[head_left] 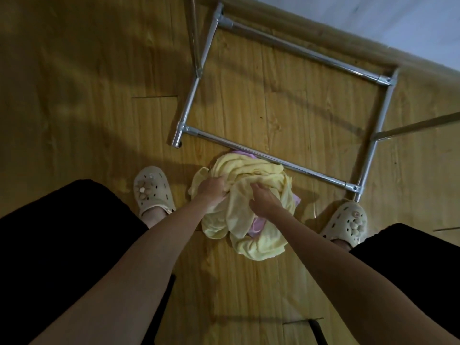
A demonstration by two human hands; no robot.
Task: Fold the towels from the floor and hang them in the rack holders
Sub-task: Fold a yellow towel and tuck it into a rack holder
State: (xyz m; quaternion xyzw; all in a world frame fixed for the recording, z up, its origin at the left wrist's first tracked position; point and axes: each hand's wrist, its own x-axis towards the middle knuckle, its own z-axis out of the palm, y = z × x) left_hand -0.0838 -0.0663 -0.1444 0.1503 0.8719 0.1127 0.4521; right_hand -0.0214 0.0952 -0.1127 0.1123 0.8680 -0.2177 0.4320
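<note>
a: both arms are down in that heap. the yellow towel [249,195] is bunched on the wooden floor [74,95], right against the near bar of the metal rack [261,155], between the two feet.

b: the left hand [211,189] has its fingers curled tight into a fistful of it. the right hand [262,199] lies on top, fingers fairly close together and pressing into the cloth. i'd guess it is pinching a fold, but the fingertips sink into the fabric, so i can't say for sure.

a: there's a pink towel [332,224] peeking out underneath, at the far edge and the near right side.

b: then the trick is to lift only the yellow one. better to hunt for a hem or a corner than to haul up a wad from the middle, or the pink one may come along tangled.

a: and once it's up?

b: hands apart along one edge, shake it flat, then fold. nothing hangs on the rack bars yet, so this looks like the very start.
</note>
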